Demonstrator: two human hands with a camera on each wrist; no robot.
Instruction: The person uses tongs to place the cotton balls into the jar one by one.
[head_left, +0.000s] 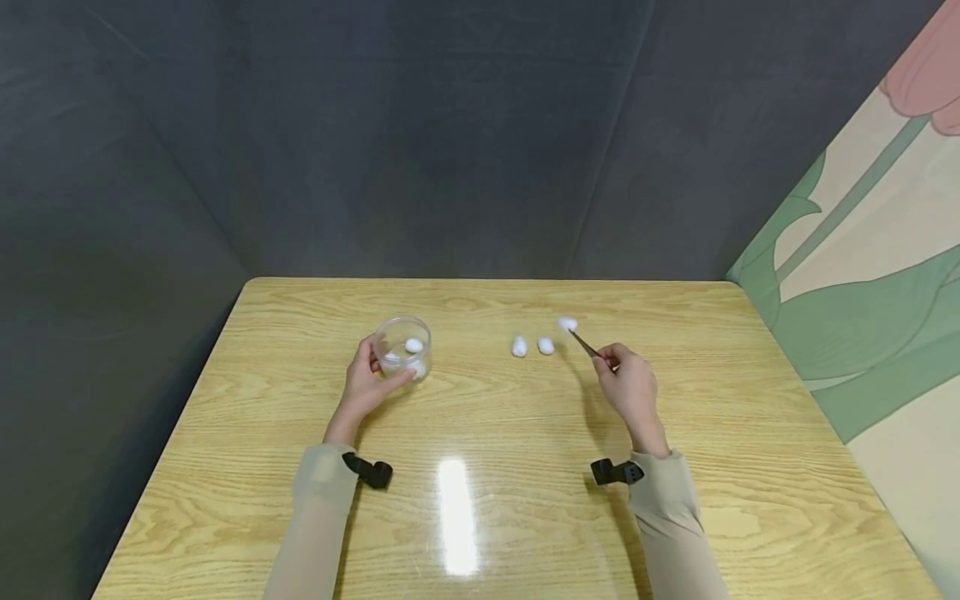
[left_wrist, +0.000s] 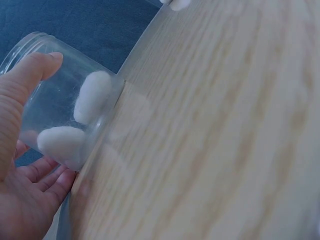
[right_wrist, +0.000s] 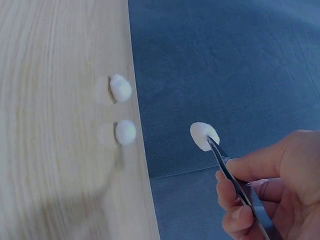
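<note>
My left hand (head_left: 367, 385) grips a clear round jar (head_left: 405, 329) that stands on the table, its thumb across the near side. Several white cotton balls (left_wrist: 93, 97) lie inside the jar. Between finger and thumb, my right hand (head_left: 632, 385) pinches metal tweezers (right_wrist: 245, 192). A cotton ball (right_wrist: 204, 136) is held at the tweezers' tips, raised above the tabletop. To the left of those tips, two more cotton balls (head_left: 519, 347) (head_left: 545, 346) lie side by side on the wood.
The light wooden table (head_left: 480, 417) has its far edge just beyond the jar and cotton balls. A dark cloth (head_left: 450, 150) hangs behind and on the left. At the right is a flower-patterned surface (head_left: 885, 333). Black camera straps (head_left: 367, 470) sit on both wrists.
</note>
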